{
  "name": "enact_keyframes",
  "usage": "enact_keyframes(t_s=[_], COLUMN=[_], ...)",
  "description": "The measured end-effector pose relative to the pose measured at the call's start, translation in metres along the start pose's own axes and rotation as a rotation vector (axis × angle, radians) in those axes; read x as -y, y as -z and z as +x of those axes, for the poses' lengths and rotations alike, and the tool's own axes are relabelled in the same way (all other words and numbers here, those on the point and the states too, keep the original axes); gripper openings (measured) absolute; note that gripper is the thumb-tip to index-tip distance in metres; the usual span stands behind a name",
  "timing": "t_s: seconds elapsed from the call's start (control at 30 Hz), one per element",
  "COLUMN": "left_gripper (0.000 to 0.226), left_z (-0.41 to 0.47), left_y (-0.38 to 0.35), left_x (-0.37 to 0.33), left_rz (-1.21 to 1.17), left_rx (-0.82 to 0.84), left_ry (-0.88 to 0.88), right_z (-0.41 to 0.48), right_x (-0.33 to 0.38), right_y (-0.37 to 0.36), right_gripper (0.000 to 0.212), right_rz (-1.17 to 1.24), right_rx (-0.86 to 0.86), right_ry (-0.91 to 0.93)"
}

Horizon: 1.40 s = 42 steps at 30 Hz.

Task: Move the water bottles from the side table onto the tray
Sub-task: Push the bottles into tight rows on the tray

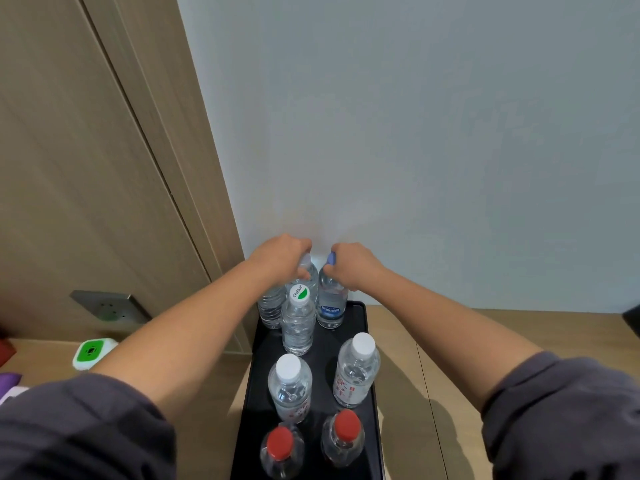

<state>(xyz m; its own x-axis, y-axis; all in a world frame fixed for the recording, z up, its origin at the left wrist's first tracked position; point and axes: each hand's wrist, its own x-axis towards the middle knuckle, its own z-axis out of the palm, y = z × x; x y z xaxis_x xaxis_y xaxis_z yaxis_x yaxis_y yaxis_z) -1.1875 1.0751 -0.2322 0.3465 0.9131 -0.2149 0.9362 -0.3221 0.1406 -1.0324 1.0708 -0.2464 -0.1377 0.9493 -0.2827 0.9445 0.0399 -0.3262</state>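
A black tray (362, 327) lies on the wooden table and carries several clear water bottles. My left hand (282, 254) grips the neck of a white-capped bottle (310, 275) at the tray's far end. My right hand (353, 263) grips the neck of a blue-capped, blue-labelled bottle (331, 303) beside it. In front of these stands a bottle with a green-and-white cap (298, 323); a ribbed bottle (270, 308) stands at the far left. Nearer me are two white-capped bottles (290, 386) (356, 370) and two red-capped ones (281, 448) (343, 438).
A grey wall rises just behind the tray, and a wooden panel stands to the left. A wall socket (110, 306) sits low on that panel. A white-and-green device (90, 353) and purple and red items lie on a lower surface at the left. Bare wooden tabletop (450, 341) extends right.
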Motion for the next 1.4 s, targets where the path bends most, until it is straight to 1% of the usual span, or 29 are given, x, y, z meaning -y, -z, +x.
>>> enact_keyframes(t_s=[0.03, 0.07, 0.17, 0.3, 0.37, 0.43, 0.5, 0.53, 0.6, 0.67, 0.77, 0.87, 1.0, 1.23, 1.4], left_gripper=[0.046, 0.046, 0.048, 0.054, 0.049, 0.039, 0.036, 0.036, 0.033, 0.031, 0.03, 0.031, 0.033, 0.039, 0.034], left_z=[0.0, 0.0, 0.001, -0.005, -0.011, -0.016, -0.019, -0.019, -0.021, -0.021, -0.02, -0.019, -0.016, -0.019, -0.019], left_y=[-0.001, -0.001, -0.001, 0.007, 0.01, 0.01, 0.007, 0.005, 0.003, 0.002, 0.003, 0.0, -0.001, -0.003, -0.008], left_x=[0.0, -0.001, -0.003, -0.002, 0.001, 0.002, 0.003, 0.003, 0.004, 0.007, 0.011, 0.012, 0.012, 0.011, 0.011], left_rz=[-0.004, -0.012, -0.001, 0.147, 0.272, 0.36, 0.38, 0.386, 0.405, 0.418, 0.437, 0.445, 0.448, 0.477, 0.473], left_rx=[0.002, 0.003, 0.003, 0.001, 0.015, 0.05, 0.06, 0.047, 0.008, -0.01, -0.03, -0.043, -0.054, -0.077, -0.091], left_ry=[0.005, 0.012, 0.025, 0.03, 0.053, 0.095, 0.127, 0.129, 0.119, 0.106, 0.08, 0.062, 0.054, 0.102, 0.119], right_z=[0.001, 0.002, 0.0, -0.004, -0.005, -0.009, -0.011, -0.011, -0.008, -0.003, 0.005, 0.007, 0.005, 0.006, 0.013], right_x=[-0.002, -0.004, -0.009, -0.016, -0.017, -0.017, -0.017, -0.018, -0.016, -0.014, -0.012, -0.011, -0.01, -0.011, -0.012], right_y=[-0.002, -0.004, -0.006, -0.005, -0.007, -0.009, -0.015, -0.019, -0.028, -0.035, -0.043, -0.045, -0.048, -0.047, -0.053], right_gripper=[0.008, 0.01, 0.026, 0.037, 0.04, 0.039, 0.035, 0.035, 0.032, 0.029, 0.037, 0.035, 0.029, 0.031, 0.033], right_rz=[0.009, 0.012, 0.019, 0.106, 0.166, 0.256, 0.423, 0.515, 0.622, 0.647, 0.716, 0.755, 0.766, 0.729, 0.73], right_rx=[-0.016, -0.028, -0.068, -0.079, -0.041, 0.038, 0.11, 0.117, 0.069, 0.007, -0.05, -0.086, -0.126, -0.094, -0.077], right_ry=[0.001, 0.004, 0.006, -0.027, -0.066, -0.12, -0.186, -0.21, -0.235, -0.242, -0.289, -0.297, -0.292, -0.275, -0.27])
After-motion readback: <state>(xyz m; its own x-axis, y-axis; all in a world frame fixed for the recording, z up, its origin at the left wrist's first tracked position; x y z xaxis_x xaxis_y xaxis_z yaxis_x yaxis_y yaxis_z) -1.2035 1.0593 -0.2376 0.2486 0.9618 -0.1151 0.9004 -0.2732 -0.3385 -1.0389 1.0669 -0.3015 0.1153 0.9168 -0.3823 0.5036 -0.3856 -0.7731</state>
